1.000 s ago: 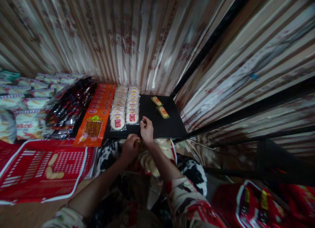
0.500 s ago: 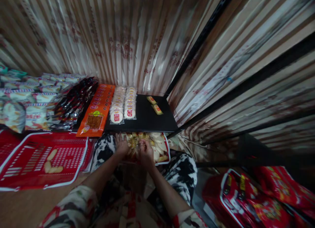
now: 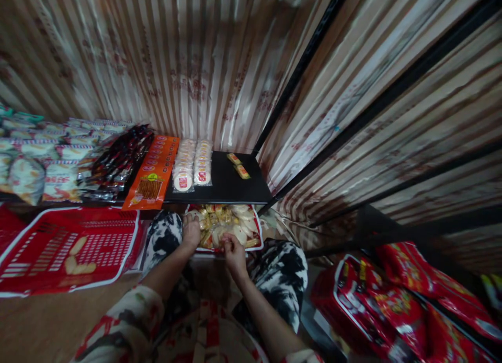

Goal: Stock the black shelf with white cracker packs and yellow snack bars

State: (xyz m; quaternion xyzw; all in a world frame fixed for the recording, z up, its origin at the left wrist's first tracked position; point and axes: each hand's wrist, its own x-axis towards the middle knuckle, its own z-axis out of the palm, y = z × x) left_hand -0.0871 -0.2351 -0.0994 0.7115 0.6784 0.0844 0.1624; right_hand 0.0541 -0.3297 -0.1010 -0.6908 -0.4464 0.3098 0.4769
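A red-rimmed tray (image 3: 259, 231) full of small wrapped snacks (image 3: 229, 224) rests on my knees below a black shelf (image 3: 229, 188). My left hand (image 3: 191, 230) lies on the tray's left edge, fingers curled over it. My right hand (image 3: 234, 250) is at the tray's near edge, fingers pinched among the packets; what they hold is too small to name. On the shelf stand two rows of round white rice-cracker packs (image 3: 192, 167) and two small yellow packets (image 3: 238, 167).
Orange snack packs (image 3: 151, 180), dark packs (image 3: 117, 161) and white bags (image 3: 43, 169) fill the shelf to the left. A red plastic basket (image 3: 66, 245) lies at left on the floor. Red bags (image 3: 376, 305) sit at right. Striped paper covers the walls.
My right hand has come back from the shelf, beside the cracker rows, down into the tray on my knees. The view has pulled back, showing the tray's contents.
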